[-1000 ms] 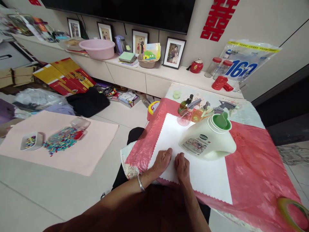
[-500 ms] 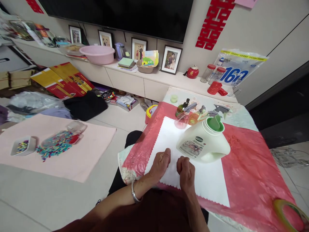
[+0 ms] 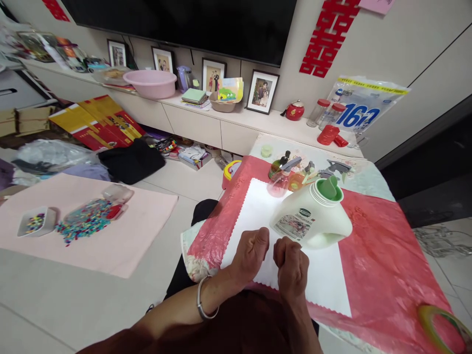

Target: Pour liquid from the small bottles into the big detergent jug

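Both my hands are closed fists above the white scalloped cloth or sheet (image 3: pixel 328 280). My left hand (image 3: pixel 251 253), with a silver bangle on its wrist, has the thumb folded on top; nothing shows in it. Beside it, slightly apart, my right hand (image 3: pixel 291 265) is curled shut, also with nothing visible in it. Just past the right hand stands a big pale green detergent jug (image 3: pixel 309 219) with a green pouring spout in its uncapped neck. Neither fist appears to grip it. Behind the jug are a pink clear spray bottle (image 3: pixel 279 184) and a small orange bottle (image 3: pixel 296 182).
A red plastic cover (image 3: pixel 383 255) spreads over the table, with a tape roll (image 3: pixel 442 329) at its right corner. On the left, a pink mat (image 3: pixel 125 250) bears colourful small pieces (image 3: pixel 83 226) and a white bowl (image 3: pixel 37 223). A TV cabinet (image 3: pixel 236 135) runs behind.
My two fists have come slightly nearer to my body and appear larger. The left has shifted a little right, and so has the right. The jug and bottles stay put.
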Action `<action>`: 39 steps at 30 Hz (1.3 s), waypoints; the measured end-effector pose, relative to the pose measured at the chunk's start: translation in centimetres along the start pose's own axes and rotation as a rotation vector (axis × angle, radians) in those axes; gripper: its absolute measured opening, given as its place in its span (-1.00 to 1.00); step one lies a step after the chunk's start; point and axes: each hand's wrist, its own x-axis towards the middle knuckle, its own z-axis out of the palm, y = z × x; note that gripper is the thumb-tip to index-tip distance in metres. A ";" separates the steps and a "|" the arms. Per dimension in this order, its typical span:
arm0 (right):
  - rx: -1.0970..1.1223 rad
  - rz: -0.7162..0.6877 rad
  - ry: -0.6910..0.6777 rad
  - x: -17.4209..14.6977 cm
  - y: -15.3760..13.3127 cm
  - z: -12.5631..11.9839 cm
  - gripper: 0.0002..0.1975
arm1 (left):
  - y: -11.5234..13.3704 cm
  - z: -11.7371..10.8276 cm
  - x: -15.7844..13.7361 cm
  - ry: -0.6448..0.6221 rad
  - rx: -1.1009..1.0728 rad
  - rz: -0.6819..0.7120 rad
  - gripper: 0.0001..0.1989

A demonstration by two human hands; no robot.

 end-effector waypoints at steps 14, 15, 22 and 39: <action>-0.036 0.029 0.024 -0.5 -0.5 0.2 -0.36 | 0.1 0.4 -0.8 -0.067 -0.048 0.040 -0.30; -0.037 0.031 0.024 -0.6 -0.5 0.1 -0.37 | 0.1 0.4 -0.9 -0.067 -0.046 0.044 -0.30; -0.035 0.050 0.029 -0.6 -0.2 0.0 -0.38 | -0.3 0.4 -0.8 -0.057 -0.040 0.079 -0.31; -0.063 -0.004 0.001 -0.6 -1.0 0.2 -0.36 | 0.0 0.4 -1.2 -0.099 -0.103 0.084 -0.32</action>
